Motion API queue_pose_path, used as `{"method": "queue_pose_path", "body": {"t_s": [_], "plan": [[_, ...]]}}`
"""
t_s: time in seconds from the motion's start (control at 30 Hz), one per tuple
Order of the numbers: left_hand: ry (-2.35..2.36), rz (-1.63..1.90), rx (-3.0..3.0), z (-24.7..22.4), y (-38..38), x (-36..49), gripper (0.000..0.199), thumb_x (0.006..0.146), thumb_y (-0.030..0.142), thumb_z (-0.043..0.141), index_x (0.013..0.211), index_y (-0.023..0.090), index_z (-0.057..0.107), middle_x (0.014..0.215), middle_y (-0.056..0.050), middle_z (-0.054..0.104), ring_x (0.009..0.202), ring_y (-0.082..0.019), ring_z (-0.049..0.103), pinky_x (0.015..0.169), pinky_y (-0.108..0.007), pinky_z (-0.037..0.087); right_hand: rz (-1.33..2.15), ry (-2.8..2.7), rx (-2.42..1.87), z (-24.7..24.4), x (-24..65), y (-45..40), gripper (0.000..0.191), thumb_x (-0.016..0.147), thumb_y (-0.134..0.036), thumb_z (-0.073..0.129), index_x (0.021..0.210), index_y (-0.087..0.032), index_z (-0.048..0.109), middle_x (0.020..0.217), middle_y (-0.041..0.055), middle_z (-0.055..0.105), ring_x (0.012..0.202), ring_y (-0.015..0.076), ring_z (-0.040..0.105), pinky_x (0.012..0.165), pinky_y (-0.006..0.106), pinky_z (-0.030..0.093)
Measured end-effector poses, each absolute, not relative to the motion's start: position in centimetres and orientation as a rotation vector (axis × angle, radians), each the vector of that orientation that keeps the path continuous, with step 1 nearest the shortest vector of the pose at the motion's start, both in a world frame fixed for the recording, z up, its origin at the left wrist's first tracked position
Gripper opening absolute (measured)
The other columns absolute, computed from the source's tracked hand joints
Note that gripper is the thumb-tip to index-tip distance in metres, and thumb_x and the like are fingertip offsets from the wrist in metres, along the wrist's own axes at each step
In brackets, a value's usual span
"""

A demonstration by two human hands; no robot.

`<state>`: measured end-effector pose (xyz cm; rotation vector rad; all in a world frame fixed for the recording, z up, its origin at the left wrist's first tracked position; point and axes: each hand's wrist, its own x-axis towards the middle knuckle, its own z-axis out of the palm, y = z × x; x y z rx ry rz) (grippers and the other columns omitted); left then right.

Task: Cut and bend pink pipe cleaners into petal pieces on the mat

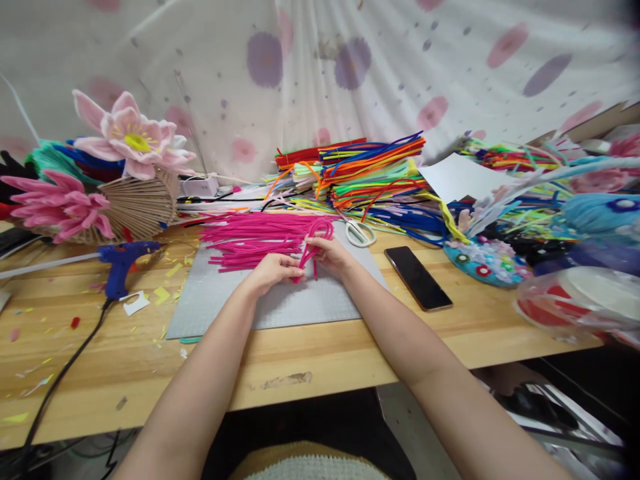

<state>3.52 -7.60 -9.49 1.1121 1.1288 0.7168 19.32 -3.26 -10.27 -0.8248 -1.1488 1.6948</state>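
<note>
Head view: we hold a bent pink stem [329, 230] above the gray mat [207, 293]. Our left hand [273, 272] is pinched narrow on its lower end; our right hand [326, 252] is closed on the looped part.

CAUTION: In our judgement, a loose pinch could let the loop spring open, since fuzzy wire tends to push back. Bending too sharply could kink the wire core. The loose pink stems [250, 230] lie across the far part of the mat, close beyond our fingers; a sweep of either hand could snag and scatter them.

Surroundings, relative to the mat:
- Scissors [361, 233]: at its far right corner, near the right hand; a sideways reach could knock them.
- Phone [419, 279]: just right, beside our right forearm.
- Glue gun [120, 263]: left, with paper scraps [161, 295] between. We cannot tell whether it is hot; its cord [65, 380] runs toward the near left.
- Colored stem bundles [373, 170]: behind, limiting forward reach.
</note>
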Motion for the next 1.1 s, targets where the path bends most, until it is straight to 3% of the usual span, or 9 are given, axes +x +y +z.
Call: {"method": "queue_pose_path", "body": {"t_s": [0.1,0.23,0.3,0.43,0.53,0.67,0.83,1.0,1.1], "plan": [[1.215,0.654,1.17,-9.3,-7.4,3.1,0.027,0.045,0.023,0.077,0.065,0.011,0.063,0.058,-0.004,0.065,0.053,-0.011,0.058,0.056,-0.023,0.046,1.615,-1.096,-0.851,-10.1,19.6,-2.7,0.034,0.056,-0.029,0.069,0.056,-0.018,0.037,0.048,-0.0082,0.032,0.042,0.0033,0.025,0.04,0.02,0.013],[1.294,0.697,1.337,-10.1,-6.9,3.3,0.018,0.052,0.02,0.072,0.062,0.012,0.06,0.055,-0.002,0.062,0.05,-0.009,0.054,0.052,-0.021,0.041,1.403,-1.21,-0.897,-9.8,21.8,-1.1,0.029,0.06,-0.039,0.066,0.068,-0.018,0.047,0.056,-0.0063,0.041,0.048,0.0053,0.035,0.046,0.019,0.027],[1.405,0.724,1.499,-10.4,-6.6,3.2,0.012,0.057,0.021,0.067,0.063,0.012,0.061,0.056,-0.001,0.061,0.051,-0.01,0.053,0.052,-0.022,0.04,1.131,-1.311,-1.039,-9.7,24.1,-0.2,0.03,0.066,-0.046,0.058,0.073,-0.019,0.049,0.06,-0.0044,0.045,0.053,0.0081,0.04,0.053,0.022,0.034],[1.769,0.711,1.841,-10.2,-6.2,2.6,0.013,0.065,0.026,0.061,0.074,0.016,0.065,0.068,-0.002,0.065,0.064,-0.014,0.057,0.058,-0.024,0.038,0.321,-1.616,-1.651,-10.5,28.8,0.9,0.022,0.067,-0.034,0.059,0.078,-0.016,0.054,0.08,0.0065,0.057,0.079,0.0191,0.05,0.073,0.032,0.039],[1.926,0.664,2.017,-9.6,-5.2,2.0,0.018,0.07,0.027,0.057,0.084,0.02,0.065,0.081,-0.003,0.068,0.076,-0.017,0.059,0.062,-0.025,0.038,0.129,-1.773,-1.911,-11.4,30.1,1.1,0.028,0.067,-0.023,0.057,0.093,-0.012,0.055,0.099,0.0151,0.058,0.095,0.0256,0.051,0.083,0.036,0.037],[1.984,0.557,2.182,-8.8,-3.7,1.5,0.02,0.074,0.027,0.053,0.09,0.024,0.064,0.09,-0.003,0.068,0.084,-0.02,0.06,0.064,-0.026,0.038,0.105,-1.773,-2.064,-11.6,29.4,1.2,0.039,0.072,-0.022,0.054,0.107,-0.007,0.052,0.107,0.0199,0.057,0.103,0.028,0.051,0.087,0.037,0.036],[1.979,0.512,2.221,-8.4,-4.0,1.2,0.019,0.074,0.027,0.053,0.089,0.023,0.064,0.089,-0.003,0.068,0.086,-0.021,0.06,0.064,-0.027,0.038,0.13,-1.889,-2.142,-10.4,28.7,1.1,0.029,0.076,-0.022,0.05,0.099,-0.008,0.06,0.104,0.0214,0.058,0.103,0.0291,0.052,0.085,0.038,0.037],[2.039,0.645,2.11,-8.7,-5.9,-0.9,0.016,0.074,0.03,0.053,0.085,0.023,0.063,0.088,-0.004,0.068,0.082,-0.02,0.06,0.062,-0.026,0.037,0.299,-1.948,-2.126,-7.4,29.5,0.5,0.018,0.073,-0.02,0.052,0.083,-0.011,0.064,0.087,0.0156,0.064,0.082,0.0256,0.059,0.072,0.035,0.043],[1.938,0.887,1.857,-9.1,-6.5,-2.7,0.017,0.069,0.033,0.058,0.079,0.02,0.062,0.075,-0.003,0.066,0.071,-0.017,0.059,0.061,-0.025,0.038,0.803,-1.888,-1.931,-6.2,30.1,0.2,0.01,0.068,-0.02,0.059,0.072,-0.013,0.063,0.07,0.0078,0.062,0.066,0.0177,0.057,0.063,0.029,0.044]]}}
